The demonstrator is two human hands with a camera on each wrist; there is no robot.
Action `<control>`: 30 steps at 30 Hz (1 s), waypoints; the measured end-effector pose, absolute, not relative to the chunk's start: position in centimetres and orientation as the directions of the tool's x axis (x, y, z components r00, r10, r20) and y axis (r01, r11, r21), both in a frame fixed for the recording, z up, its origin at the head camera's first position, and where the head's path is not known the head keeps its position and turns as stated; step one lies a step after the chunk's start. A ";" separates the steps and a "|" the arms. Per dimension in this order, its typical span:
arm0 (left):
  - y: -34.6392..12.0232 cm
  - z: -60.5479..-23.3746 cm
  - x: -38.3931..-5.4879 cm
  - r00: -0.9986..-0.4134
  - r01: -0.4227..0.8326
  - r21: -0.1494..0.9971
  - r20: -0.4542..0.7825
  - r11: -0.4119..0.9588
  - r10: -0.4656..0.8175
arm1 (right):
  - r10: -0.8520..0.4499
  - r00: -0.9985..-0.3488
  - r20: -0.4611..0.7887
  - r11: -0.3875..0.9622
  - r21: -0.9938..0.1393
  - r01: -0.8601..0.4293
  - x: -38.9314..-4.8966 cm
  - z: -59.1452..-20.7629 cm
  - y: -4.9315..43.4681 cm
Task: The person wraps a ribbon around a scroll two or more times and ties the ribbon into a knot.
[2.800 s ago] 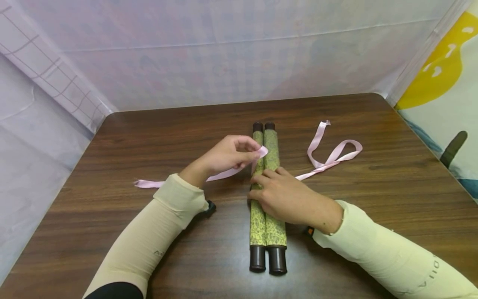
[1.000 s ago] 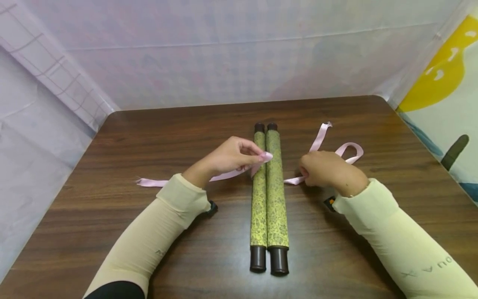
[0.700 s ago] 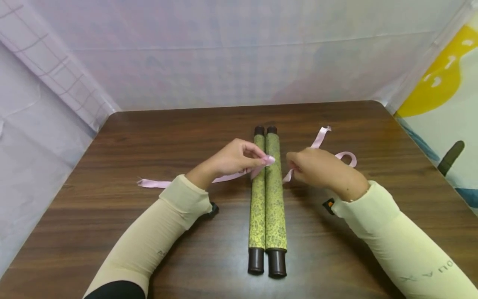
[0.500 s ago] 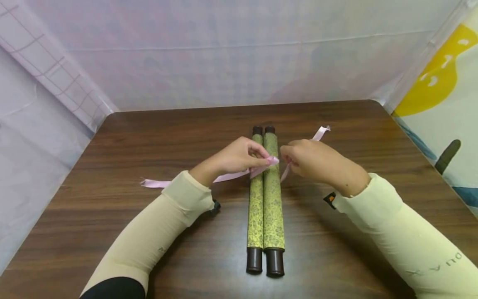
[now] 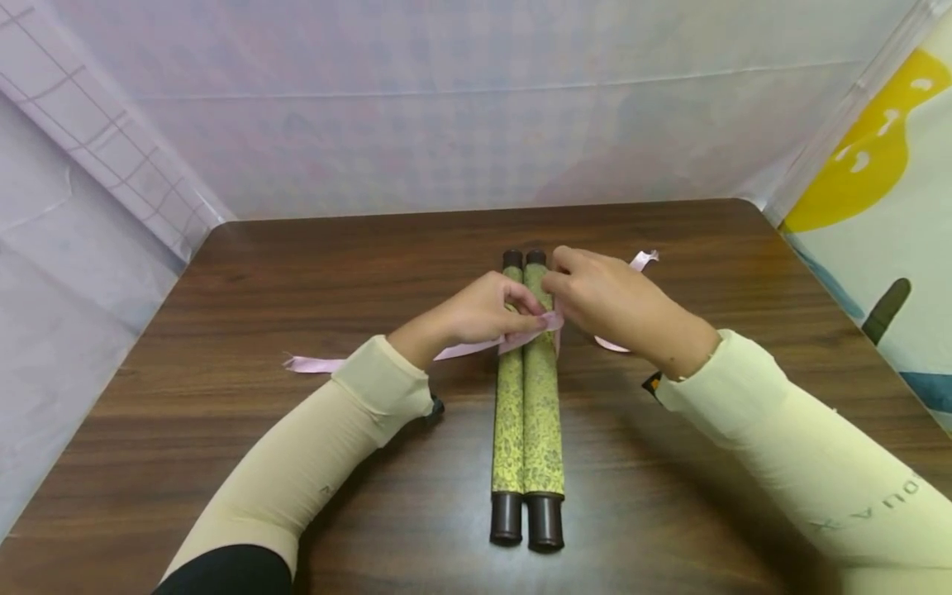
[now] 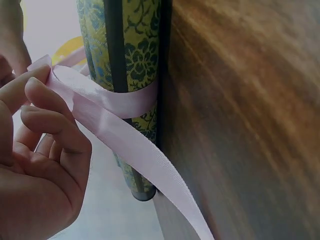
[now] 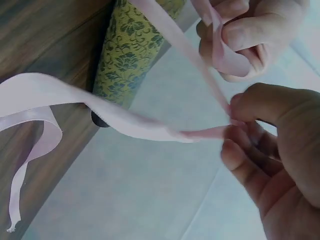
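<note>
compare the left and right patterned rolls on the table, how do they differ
The right patterned roll looks thicker than the left patterned roll.
The right near cap is wider and reaches slightly closer to the person than the left near cap.
Both rolls are yellow-green with a floral print and dark-capped ends, lying side by side on the wood-grain table.

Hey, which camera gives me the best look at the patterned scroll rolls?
The head view: both patterned scroll rolls appear lengthwise, all four dark end caps included, though the left hand covers part. The left wrist view gives a cropped close-up with pink ribbon across; the right wrist view, only a cropped section.
</note>
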State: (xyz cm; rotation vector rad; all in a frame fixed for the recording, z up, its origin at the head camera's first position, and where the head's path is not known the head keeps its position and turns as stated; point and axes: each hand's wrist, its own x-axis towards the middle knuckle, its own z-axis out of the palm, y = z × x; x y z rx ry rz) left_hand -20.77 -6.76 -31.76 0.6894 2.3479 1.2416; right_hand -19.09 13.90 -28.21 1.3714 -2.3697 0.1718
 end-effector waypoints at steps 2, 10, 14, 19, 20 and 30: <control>-6.7 -31.9 -20.8 -0.801 0.232 0.845 -0.116 0.482 0.588 | -0.802 -0.433 0.411 0.508 0.087 -0.857 -19.2 -28.3 13.9; -6.4 -31.8 -20.8 -0.802 0.225 0.843 -0.124 0.488 0.584 | -0.833 -0.424 0.355 0.493 0.129 -0.860 -19.3 -28.6 15.0; -6.4 -31.7 -20.8 -0.805 0.224 0.840 -0.126 0.494 0.580 | -0.852 -0.441 0.281 0.499 0.185 -0.846 -19.3 -28.3 15.7; -6.5 -31.8 -20.7 -0.810 0.225 0.835 -0.126 0.502 0.572 | -0.866 -0.424 0.265 0.486 0.250 -0.837 -19.6 -28.3 16.2; -6.5 -31.8 -20.7 -0.811 0.221 0.838 -0.126 0.499 0.572 | -0.866 -0.415 0.281 0.483 0.247 -0.840 -19.6 -28.4 16.2; -6.3 -32.0 -20.7 -0.807 0.225 0.836 -0.128 0.501 0.577 | -0.768 -0.495 0.406 0.574 0.092 -0.814 -18.9 -28.3 15.8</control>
